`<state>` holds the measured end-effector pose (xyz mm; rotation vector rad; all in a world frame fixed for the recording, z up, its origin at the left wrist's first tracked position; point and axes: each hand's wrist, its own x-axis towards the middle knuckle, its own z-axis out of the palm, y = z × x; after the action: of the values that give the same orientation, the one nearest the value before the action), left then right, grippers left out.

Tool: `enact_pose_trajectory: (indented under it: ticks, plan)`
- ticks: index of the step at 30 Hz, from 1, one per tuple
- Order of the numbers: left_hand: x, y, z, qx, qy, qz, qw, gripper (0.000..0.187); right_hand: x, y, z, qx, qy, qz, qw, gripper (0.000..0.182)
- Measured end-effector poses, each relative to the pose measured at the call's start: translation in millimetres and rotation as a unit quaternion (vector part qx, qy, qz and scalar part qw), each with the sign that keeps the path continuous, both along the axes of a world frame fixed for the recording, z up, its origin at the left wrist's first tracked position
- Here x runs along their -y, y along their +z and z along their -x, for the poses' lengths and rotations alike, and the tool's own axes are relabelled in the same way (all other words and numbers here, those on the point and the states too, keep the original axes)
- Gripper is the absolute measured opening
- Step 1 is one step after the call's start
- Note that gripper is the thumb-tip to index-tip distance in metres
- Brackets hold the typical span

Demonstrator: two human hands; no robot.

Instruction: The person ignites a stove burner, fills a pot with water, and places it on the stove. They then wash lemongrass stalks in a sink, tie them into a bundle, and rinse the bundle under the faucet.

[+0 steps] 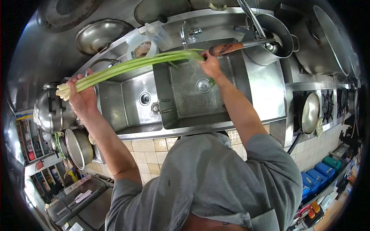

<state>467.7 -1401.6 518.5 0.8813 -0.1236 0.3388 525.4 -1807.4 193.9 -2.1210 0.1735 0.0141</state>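
Note:
A bunch of long green stalks with pale root ends stretches across both sink basins. My left hand is closed around its pale end, above the left rim of the left basin. My right hand is closed on the thin far end of the stalks, over the back of the right basin. A faucet stands just behind the stalks, and water seems to run over them there. A bit of green lies near the drain of the right basin.
Behind the stalks sit a plastic container with brownish food and a clear jug. To the right, a steel pot holds ladles, and a wooden-handled tool juts toward my right hand. A frying pan lies by the burners.

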Motion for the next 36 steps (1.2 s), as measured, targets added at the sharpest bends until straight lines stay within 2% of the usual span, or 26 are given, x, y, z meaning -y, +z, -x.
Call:
enact_pose_trajectory:
  ticks: [1, 2, 3, 4, 6, 7, 9, 11, 13, 15, 16, 17, 18, 19, 21, 22, 24, 26, 27, 28, 30, 31, 33, 34, 36]
  plan:
    - [-2.3, 0.8, 0.7, 0.009, -0.006, -0.003, 1.000, 0.012, 6.1, -7.4, 2.4, 0.001, 0.001, 0.001, 1.000, 0.042]
    - [-3.8, 2.6, 1.5, 0.017, -0.015, -0.009, 1.000, 0.012, 12.4, -20.9, 7.7, -0.013, 0.114, 0.141, 0.983, 0.042]
    - [-2.3, 5.9, 3.0, 0.017, -0.018, -0.011, 1.000, 0.012, 18.8, -26.3, 13.2, -0.027, 0.221, 0.277, 0.935, 0.041]
    - [0.4, 9.3, 4.9, 0.029, -0.029, -0.010, 0.999, 0.013, 26.8, -30.4, 16.8, -0.026, 0.218, 0.278, 0.935, 0.041]
    - [8.4, 10.7, 9.1, 0.044, -0.039, -0.007, 0.998, 0.013, 37.1, -30.4, 26.3, -0.233, 0.155, 0.203, 0.939, 0.058]
    - [14.0, 8.1, 12.7, 0.056, -0.026, -0.011, 0.998, 0.014, 36.8, -30.9, 26.4, -0.229, 0.156, 0.205, 0.939, 0.058]
    - [21.4, -0.5, 17.2, 0.079, -0.036, -0.023, 0.996, 0.015, 28.2, -27.4, 32.3, -0.200, 0.112, 0.322, 0.919, 0.073]
    - [44.8, -17.7, 14.2, 0.066, -0.038, -0.020, 0.997, 0.017, 11.6, 2.5, 29.5, -0.013, 0.154, 0.118, 0.981, 0.092]
    - [84.3, -31.5, 12.0, 0.038, -0.063, -0.011, 0.997, 0.020, -33.3, 74.6, 36.0, 0.142, 0.217, -0.093, 0.961, 0.079]
    - [114.7, -39.5, 6.0, 0.030, -0.085, -0.008, 0.996, 0.021, -62.5, 102.1, 27.9, 0.243, 0.241, -0.112, 0.933, 0.051]
    - [123.3, -42.9, 2.6, 0.023, -0.130, -0.008, 0.991, 0.020, -63.7, 104.1, 25.1, 0.246, 0.241, -0.111, 0.932, 0.051]
    - [127.2, -43.6, -0.8, 0.017, -0.175, -0.008, 0.984, 0.019, -64.6, 101.6, 19.8, 0.121, 0.267, -0.068, 0.954, 0.039]
    - [125.7, -41.3, -5.5, 0.021, -0.176, -0.009, 0.984, 0.019, -64.5, 96.4, 12.5, -0.004, 0.286, -0.023, 0.958, 0.027]
    - [119.9, -38.7, -10.1, 0.020, -0.170, -0.023, 0.985, 0.019, -61.7, 63.8, 7.4, 0.090, 0.251, -0.026, 0.963, 0.020]
    - [101.4, -33.6, -19.5, 0.028, -0.148, -0.026, 0.988, 0.020, -33.1, 37.9, 12.3, 0.082, 0.207, 0.043, 0.974, 0.022]
    - [99.9, -37.1, -24.1, 0.028, -0.149, -0.026, 0.988, 0.020, -16.6, 12.3, 11.5, 0.057, 0.181, 0.012, 0.982, 0.025]
    - [96.2, -55.2, -36.5, -0.068, -0.097, 0.000, 0.993, 0.018, 7.9, -23.8, 14.1, 0.033, 0.157, -0.017, 0.987, 0.028]
    - [107.1, -92.7, -45.4, -0.114, -0.104, 0.016, 0.988, 0.016, 17.8, -35.4, 33.5, -0.076, 0.237, 0.099, 0.964, 0.050]
    - [111.2, -114.9, -51.4, -0.141, -0.122, 0.045, 0.981, 0.016, 18.2, -30.0, 45.8, -0.162, 0.288, 0.157, 0.931, 0.067]
    - [124.3, -133.9, -55.3, -0.174, -0.090, 0.021, 0.980, 0.018, 18.5, -24.3, 60.9, -0.246, 0.335, 0.214, 0.884, 0.086]
    - [148.4, -166.5, -65.3, -0.250, -0.094, 0.038, 0.963, 0.022, 20.2, -47.4, 90.5, -0.194, 0.304, 0.191, 0.913, 0.115]
    - [160.0, -177.2, -69.3, -0.297, -0.091, 0.059, 0.949, 0.023, 22.4, -36.4, 101.4, -0.190, 0.306, 0.196, 0.912, 0.115]
    - [186.6, -192.8, -73.5, -0.329, -0.116, 0.027, 0.937, 0.019, 28.3, -7.3, 120.1, -0.235, 0.250, -0.027, 0.939, 0.116]
    - [196.0, -215.9, -80.7, -0.334, -0.148, 0.057, 0.929, 0.018, 28.6, -6.0, 128.0, -0.233, 0.252, -0.021, 0.939, 0.116]
    - [225.9, -225.9, -75.9, -0.339, -0.187, -0.020, 0.922, 0.018, 31.5, -1.8, 142.7, -0.168, 0.179, -0.036, 0.969, 0.112]
